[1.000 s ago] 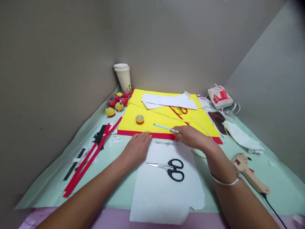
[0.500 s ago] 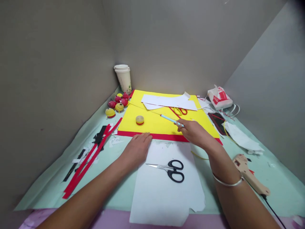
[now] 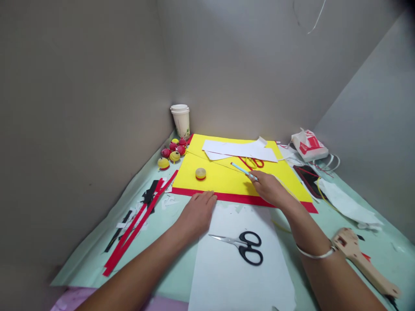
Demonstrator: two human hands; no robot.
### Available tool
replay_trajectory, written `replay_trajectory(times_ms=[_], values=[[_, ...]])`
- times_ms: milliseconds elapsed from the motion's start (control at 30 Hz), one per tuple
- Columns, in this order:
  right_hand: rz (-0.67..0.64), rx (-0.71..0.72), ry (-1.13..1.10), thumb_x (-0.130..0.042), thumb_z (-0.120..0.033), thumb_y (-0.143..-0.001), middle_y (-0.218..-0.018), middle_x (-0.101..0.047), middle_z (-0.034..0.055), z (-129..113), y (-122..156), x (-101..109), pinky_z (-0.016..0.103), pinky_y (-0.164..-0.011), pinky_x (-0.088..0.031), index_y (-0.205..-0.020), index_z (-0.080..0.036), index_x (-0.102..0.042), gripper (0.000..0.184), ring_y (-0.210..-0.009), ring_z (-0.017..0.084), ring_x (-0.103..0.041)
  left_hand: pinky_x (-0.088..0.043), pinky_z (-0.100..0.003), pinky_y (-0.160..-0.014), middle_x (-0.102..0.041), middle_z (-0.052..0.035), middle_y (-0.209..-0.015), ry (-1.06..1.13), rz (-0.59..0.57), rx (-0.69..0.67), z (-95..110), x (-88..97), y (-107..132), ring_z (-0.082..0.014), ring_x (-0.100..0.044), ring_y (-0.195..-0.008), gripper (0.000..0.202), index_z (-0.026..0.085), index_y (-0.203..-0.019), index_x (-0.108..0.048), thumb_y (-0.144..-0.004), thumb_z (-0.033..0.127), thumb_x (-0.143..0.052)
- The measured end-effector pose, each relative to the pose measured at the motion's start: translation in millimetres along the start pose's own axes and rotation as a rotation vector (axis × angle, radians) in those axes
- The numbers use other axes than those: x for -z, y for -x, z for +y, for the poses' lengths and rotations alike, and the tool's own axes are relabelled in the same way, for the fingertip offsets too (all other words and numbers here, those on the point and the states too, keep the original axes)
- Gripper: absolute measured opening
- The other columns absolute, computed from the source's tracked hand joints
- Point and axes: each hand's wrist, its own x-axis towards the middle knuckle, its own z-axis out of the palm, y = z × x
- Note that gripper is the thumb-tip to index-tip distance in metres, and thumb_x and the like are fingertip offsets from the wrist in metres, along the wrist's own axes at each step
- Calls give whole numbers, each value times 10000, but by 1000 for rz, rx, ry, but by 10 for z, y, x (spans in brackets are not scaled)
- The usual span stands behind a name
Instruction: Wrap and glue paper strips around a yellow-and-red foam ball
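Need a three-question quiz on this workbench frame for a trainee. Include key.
1. What does the right hand hold?
2. True or false: the black-handled scissors lie on a white sheet.
3. Which is farthest back?
a) glue gun
b) tape roll
c) lidded cup

Key:
1. A slim light-blue pen-like tool.
2. True.
3. c

The right hand (image 3: 268, 188) covers part of the yellow board (image 3: 223, 179); the bottom edge crops the white sheet (image 3: 240, 285)
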Motion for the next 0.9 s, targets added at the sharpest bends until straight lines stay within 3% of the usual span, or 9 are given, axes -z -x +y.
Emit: replay_trajectory(times_ms=[300,567,733,900], values=[[-114,108,74,-443,-95,-875,-1173,-710,85,-63,-482,-95,242,-754,-440,-1276,-236,-603,454,-1003,225,-662,-319,-449,-1109,-459,-163,-1486,35,27,-5,-18,-31,19,-287,-424,-1364,489,102,-1400,-475,-918,113,-390],[-24,73,191,-369,-163,-962,-1190,-675,117,-82,-571,86,258,-776,-432,-1182,-181,-600,319,-1023,215,-633,-334,-455,-1106,-454,-165,-1488,37,35,-4,-8,-15,28,-289,-436,-1355,482,97,-1396,-480,-925,111,-378],[-119,70,309,-474,-317,-990,-1060,-688,100,-122,-638,27,323,-786,-496,-1027,-150,-654,249,-926,203,-654,-349,-450,-1092,-473,-168,-1473,23,64,-13,6,-3,35,-289,-453,-1339,468,90,-1380,-495,-930,105,-369],[-205,61,424,-584,-359,-952,-1126,-649,83,-150,-775,-55,415,-857,-535,-1112,-147,-630,269,-978,206,-640,-341,-431,-1089,-487,-156,-1465,20,51,-7,4,2,33,-282,-451,-1340,465,104,-1383,-489,-932,117,-376]])
